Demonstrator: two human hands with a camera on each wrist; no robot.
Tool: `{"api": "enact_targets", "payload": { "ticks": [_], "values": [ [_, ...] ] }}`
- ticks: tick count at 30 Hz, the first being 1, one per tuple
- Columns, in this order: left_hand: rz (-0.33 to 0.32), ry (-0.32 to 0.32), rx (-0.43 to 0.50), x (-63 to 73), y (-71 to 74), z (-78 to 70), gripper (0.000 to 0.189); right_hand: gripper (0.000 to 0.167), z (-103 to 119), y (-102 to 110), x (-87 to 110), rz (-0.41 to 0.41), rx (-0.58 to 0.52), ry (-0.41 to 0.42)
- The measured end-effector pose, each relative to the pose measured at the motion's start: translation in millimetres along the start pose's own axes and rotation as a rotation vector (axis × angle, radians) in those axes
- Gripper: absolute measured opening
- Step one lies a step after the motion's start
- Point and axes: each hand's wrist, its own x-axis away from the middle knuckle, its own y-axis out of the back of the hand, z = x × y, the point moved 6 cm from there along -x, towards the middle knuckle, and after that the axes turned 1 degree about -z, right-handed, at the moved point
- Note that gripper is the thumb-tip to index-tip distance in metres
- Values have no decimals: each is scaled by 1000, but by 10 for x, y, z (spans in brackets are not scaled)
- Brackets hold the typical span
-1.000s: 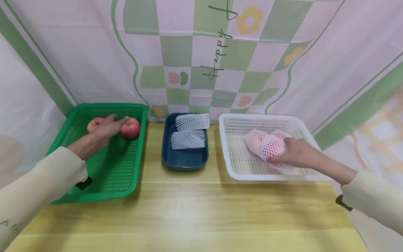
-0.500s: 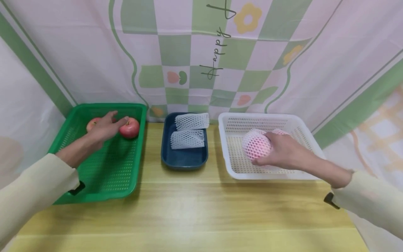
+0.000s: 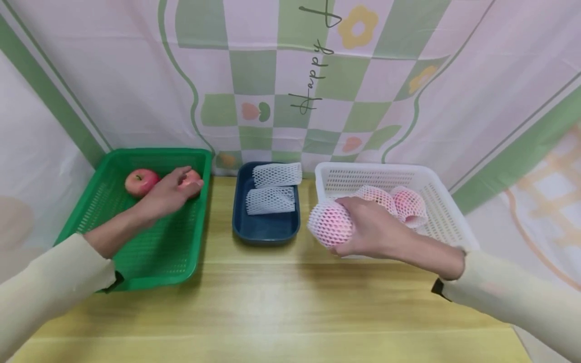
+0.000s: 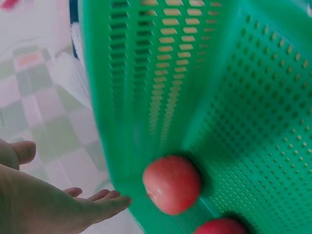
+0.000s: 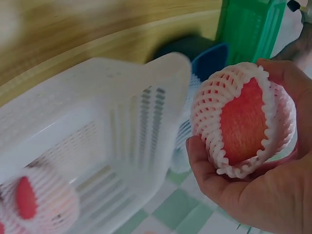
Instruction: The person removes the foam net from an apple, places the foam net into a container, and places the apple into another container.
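My right hand grips an apple in a white foam net, held over the left front corner of the white basket. In the right wrist view the net is open at one end and bares the red skin of the apple. Over in the green basket, two bare apples lie at the back. My left hand is above the right apple, its fingers extended and partly covering it. The left apple shows fully. In the left wrist view, the fingers hover beside the apple, apart from it.
Two more net-wrapped apples, one at the right and one partly hidden behind my right hand, lie in the white basket. Between the baskets stands a dark blue tray holding two foam nets. A patterned curtain hangs behind the table.
My right hand has lifted a net-wrapped apple and carried it left to the white basket's corner. My left hand has shifted right, from between the bare apples to over the right one.
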Motion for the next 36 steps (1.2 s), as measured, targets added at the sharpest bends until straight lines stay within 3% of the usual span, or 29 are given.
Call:
{"api": "enact_targets", "payload": {
  "ticks": [7,18,28,36],
  "values": [
    [8,-75,-89,82,-216,-232,80,95,259,-182,-68,-21,-9,92],
    [16,-169,-103,273,-516,-421,68,98,534,-578,-93,-19,-35,248],
    [84,-174,-28,494,-835,-472,63,103,686,-926,-75,-12,-28,320],
    [113,-213,68,677,-1158,-391,51,103,714,-1124,-17,-11,36,341]
  ]
}}
